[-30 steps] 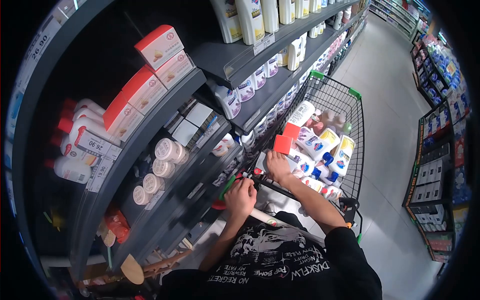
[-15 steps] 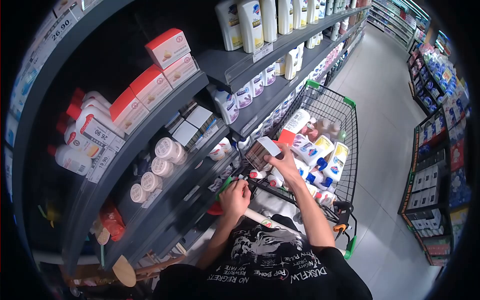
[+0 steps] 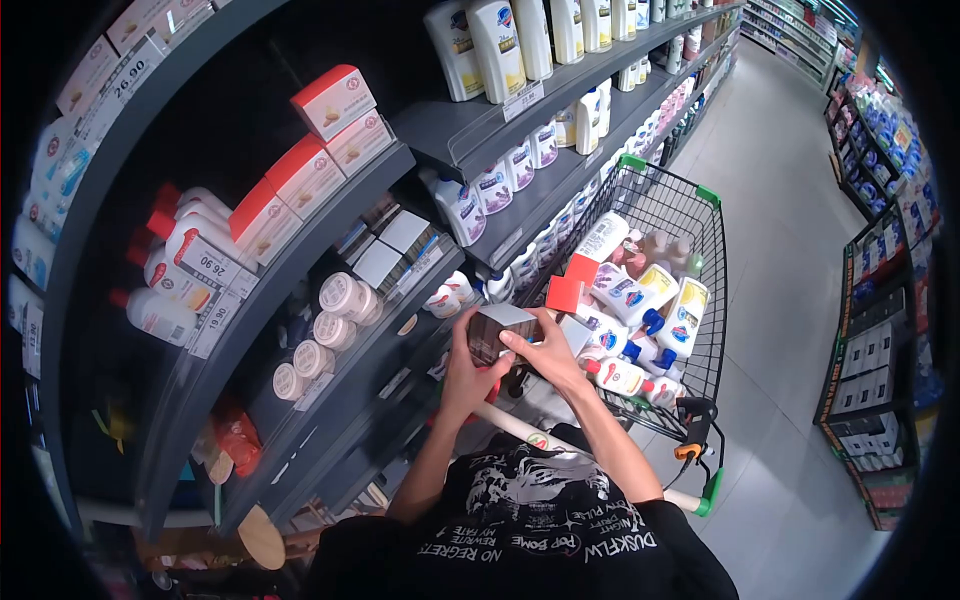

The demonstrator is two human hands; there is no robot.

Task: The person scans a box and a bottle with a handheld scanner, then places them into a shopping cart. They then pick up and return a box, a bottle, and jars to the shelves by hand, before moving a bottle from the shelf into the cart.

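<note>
Between my two hands is a small dark box [image 3: 490, 338] with a pale top, held in front of my chest beside the cart. My left hand [image 3: 466, 368] wraps its left side, and my right hand [image 3: 543, 350] grips the right side with the thumb across the front. Just right of my right hand, a pale box and a red box [image 3: 566, 293] lie at the near left of the cart. White bottles [image 3: 622, 290] with blue caps fill the cart behind them. Similar dark boxes with pale tops [image 3: 405, 232] stand on the shelf to the left.
The wire shopping cart [image 3: 719, 260] stands at the right, against the shelf side. Round jars [image 3: 338, 330], red and white boxes [image 3: 303, 170] and bottles [image 3: 497, 50] line the dark shelves. A display rack [image 3: 866, 370] stands across the aisle.
My left hand has risen to the dark box and now holds it too. The box has moved slightly left and down with my right hand. The view has shifted slightly.
</note>
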